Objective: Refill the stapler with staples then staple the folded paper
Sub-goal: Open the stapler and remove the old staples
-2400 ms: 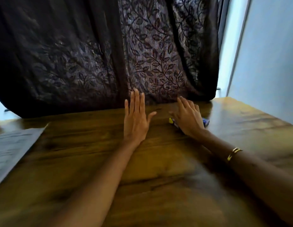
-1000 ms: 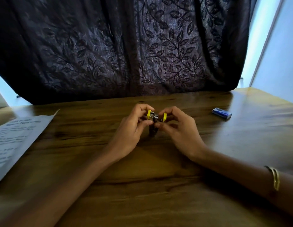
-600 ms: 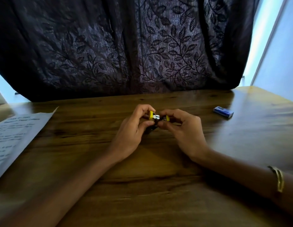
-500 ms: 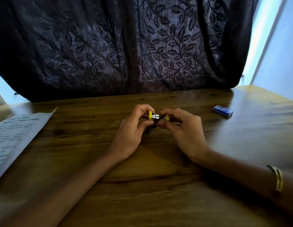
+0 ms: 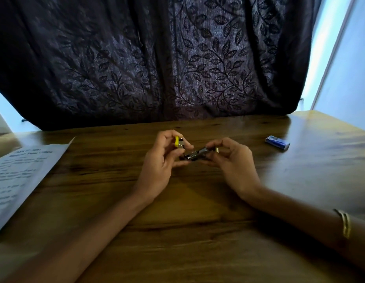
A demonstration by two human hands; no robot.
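From your head camera: your left hand (image 5: 159, 160) pinches the yellow-tipped end of the stapler (image 5: 195, 155), fingers curled closed on it, while your right hand (image 5: 232, 162) grips the other end the same way. You hold the stapler hinged open between them, just above the wooden table (image 5: 198, 231). The blue staple box (image 5: 277, 142) lies well off to your right; the printed paper (image 5: 20, 176) rests at the far left edge.
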